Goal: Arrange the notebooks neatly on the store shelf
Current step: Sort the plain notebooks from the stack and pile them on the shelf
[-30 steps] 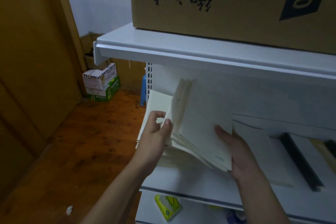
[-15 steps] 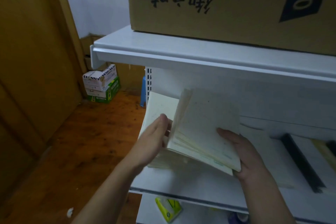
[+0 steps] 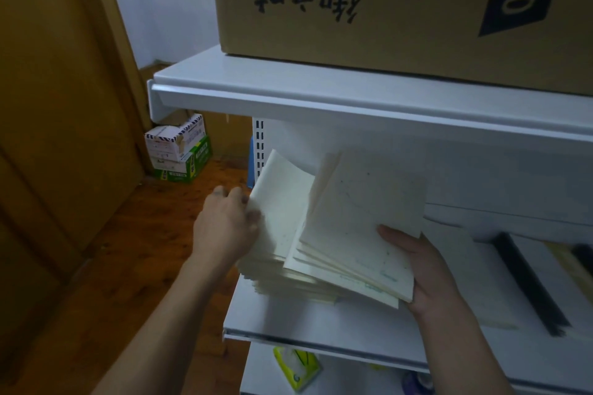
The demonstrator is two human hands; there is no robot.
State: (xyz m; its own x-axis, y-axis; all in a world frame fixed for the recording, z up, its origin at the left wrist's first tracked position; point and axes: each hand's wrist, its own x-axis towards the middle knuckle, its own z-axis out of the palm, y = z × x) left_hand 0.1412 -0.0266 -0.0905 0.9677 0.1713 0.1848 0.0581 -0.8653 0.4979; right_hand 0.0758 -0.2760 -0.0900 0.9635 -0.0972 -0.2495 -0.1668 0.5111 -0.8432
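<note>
A stack of thin cream notebooks (image 3: 288,276) lies at the left end of the white middle shelf (image 3: 321,327). My right hand (image 3: 420,269) holds several tilted notebooks (image 3: 362,228) from below and behind, thumb on the front cover. My left hand (image 3: 227,228) grips the left edge of one bent notebook (image 3: 282,202) on the left of the stack. More pale notebooks (image 3: 462,266) lie flat to the right on the shelf.
A large cardboard box (image 3: 401,3) sits on the upper shelf (image 3: 288,86). Dark flat items (image 3: 529,285) lie at the shelf's right. A yellow-green packet (image 3: 296,365) lies on the lower shelf. Small boxes (image 3: 178,147) stand on the wooden floor by a wooden door (image 3: 48,106).
My left hand slid left to the stack's outer edge and now bends one notebook there. My right hand shifted the tilted notebooks slightly right. The view dipped a little.
</note>
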